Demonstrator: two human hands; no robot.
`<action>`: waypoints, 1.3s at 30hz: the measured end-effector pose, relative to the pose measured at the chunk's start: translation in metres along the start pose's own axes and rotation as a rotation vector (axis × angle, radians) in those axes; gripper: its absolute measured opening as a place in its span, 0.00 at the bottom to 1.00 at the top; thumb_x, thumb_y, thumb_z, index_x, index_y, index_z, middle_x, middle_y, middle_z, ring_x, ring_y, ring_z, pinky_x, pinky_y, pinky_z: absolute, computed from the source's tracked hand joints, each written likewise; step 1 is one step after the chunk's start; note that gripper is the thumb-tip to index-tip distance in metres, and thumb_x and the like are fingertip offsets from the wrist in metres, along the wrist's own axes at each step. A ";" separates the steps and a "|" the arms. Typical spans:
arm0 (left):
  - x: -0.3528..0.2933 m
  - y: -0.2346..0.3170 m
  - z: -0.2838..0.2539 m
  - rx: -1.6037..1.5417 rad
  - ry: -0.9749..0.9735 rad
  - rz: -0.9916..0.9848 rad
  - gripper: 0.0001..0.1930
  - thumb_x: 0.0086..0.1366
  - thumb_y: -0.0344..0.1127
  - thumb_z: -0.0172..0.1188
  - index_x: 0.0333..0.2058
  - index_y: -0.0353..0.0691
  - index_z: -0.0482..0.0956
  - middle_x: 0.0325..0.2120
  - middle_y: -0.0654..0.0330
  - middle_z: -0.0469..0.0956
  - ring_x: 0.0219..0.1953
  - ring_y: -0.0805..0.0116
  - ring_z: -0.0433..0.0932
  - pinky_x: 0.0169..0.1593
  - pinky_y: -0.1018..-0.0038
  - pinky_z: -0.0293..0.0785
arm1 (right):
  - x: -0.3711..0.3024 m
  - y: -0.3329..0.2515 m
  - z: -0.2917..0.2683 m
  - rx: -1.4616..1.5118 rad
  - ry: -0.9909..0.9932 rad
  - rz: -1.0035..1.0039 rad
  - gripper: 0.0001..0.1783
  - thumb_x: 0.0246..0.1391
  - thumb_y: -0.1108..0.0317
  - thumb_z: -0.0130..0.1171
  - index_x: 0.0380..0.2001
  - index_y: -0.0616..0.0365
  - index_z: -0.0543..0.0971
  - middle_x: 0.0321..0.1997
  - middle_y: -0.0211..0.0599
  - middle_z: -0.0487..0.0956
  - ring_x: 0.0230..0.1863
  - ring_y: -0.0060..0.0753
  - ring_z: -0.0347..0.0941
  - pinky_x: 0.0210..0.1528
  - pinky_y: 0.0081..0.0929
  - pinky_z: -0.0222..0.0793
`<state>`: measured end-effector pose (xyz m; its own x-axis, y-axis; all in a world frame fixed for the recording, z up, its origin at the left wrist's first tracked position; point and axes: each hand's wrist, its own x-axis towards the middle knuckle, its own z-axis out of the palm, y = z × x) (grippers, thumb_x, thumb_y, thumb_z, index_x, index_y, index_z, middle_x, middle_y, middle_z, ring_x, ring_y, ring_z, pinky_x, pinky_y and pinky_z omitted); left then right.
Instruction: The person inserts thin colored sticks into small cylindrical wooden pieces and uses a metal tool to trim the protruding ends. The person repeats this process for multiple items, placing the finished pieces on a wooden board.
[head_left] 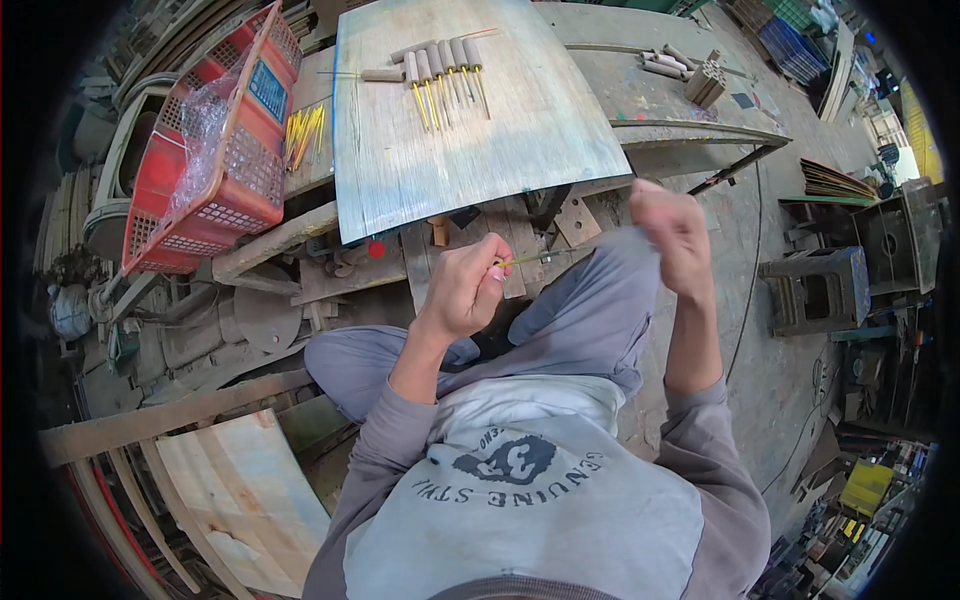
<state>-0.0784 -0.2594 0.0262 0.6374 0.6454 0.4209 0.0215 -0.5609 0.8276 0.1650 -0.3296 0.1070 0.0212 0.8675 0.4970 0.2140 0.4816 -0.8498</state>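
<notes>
My left hand (462, 287) is closed in front of the near edge of the board, pinching a thin yellow strand (522, 262) that runs out to the right. Off to the right, above my knee, is my right hand (676, 240). Its fingers are curled in and blurred by motion, so anything in them is hidden. On the pale board (480, 150) lies a row of grey-brown tubes (440, 64) with thin yellow and dark strands sticking out toward me. Another tube (383, 75) lies sideways to their left.
A red plastic crate (215, 195) with clear wrap stands left of the board, beside a bunch of yellow strands (304, 137). Loose tubes (664, 64) and a bundled tube block (706, 84) sit on the table's far right. A grey stool (815, 290) stands on the floor at right.
</notes>
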 end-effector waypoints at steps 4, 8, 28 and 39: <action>0.000 -0.008 0.006 -0.025 -0.025 0.042 0.11 0.61 0.37 0.44 0.29 0.33 0.68 0.19 0.53 0.70 0.21 0.55 0.72 0.27 0.68 0.66 | 0.011 0.024 -0.021 0.512 0.022 -0.147 0.29 0.64 0.53 0.41 0.10 0.56 0.59 0.12 0.26 0.57 0.21 0.29 0.48 0.25 0.28 0.47; -0.001 -0.008 0.012 -0.043 -0.026 0.057 0.12 0.61 0.38 0.43 0.29 0.33 0.68 0.18 0.55 0.69 0.19 0.58 0.70 0.26 0.70 0.66 | 0.019 0.020 -0.006 -0.212 -0.107 -0.205 0.29 0.62 0.53 0.39 0.08 0.52 0.55 0.10 0.26 0.56 0.20 0.32 0.47 0.25 0.31 0.48; -0.005 -0.009 0.006 -0.062 -0.020 0.026 0.09 0.60 0.35 0.45 0.28 0.34 0.68 0.18 0.52 0.69 0.20 0.52 0.72 0.25 0.67 0.67 | 0.013 0.014 0.010 -0.326 -0.044 -0.008 0.28 0.64 0.58 0.37 0.08 0.52 0.55 0.09 0.30 0.59 0.15 0.25 0.46 0.19 0.29 0.47; -0.012 -0.010 -0.005 -0.005 0.008 0.011 0.07 0.59 0.33 0.45 0.29 0.35 0.68 0.18 0.50 0.70 0.21 0.47 0.73 0.26 0.63 0.68 | 0.017 0.024 0.013 0.027 -0.009 0.024 0.26 0.63 0.61 0.45 0.11 0.61 0.67 0.10 0.33 0.61 0.16 0.27 0.58 0.20 0.30 0.52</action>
<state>-0.0905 -0.2589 0.0147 0.6314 0.6434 0.4329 0.0103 -0.5652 0.8249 0.1573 -0.3020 0.0927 0.0173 0.8797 0.4753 0.1871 0.4641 -0.8658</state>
